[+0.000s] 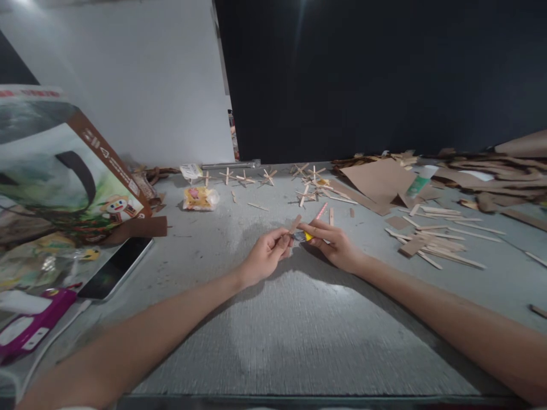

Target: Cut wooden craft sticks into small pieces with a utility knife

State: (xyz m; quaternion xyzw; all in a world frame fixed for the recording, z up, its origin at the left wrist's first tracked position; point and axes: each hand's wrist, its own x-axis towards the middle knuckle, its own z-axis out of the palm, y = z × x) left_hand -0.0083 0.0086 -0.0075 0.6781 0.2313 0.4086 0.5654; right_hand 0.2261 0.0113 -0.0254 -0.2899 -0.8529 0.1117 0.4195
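Left hand (267, 255): fingers pinched on a wooden stick (294, 223).
Right hand (331, 242): fingers closed round a yellow tool (308, 236).
Three o'clock: loose sticks (436, 246) on the desk (299, 330).

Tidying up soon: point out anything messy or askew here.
Cardboard offcuts lie heaped at far right, loose sticks strewn beside them. At left a printed box leans tilted next to a phone.
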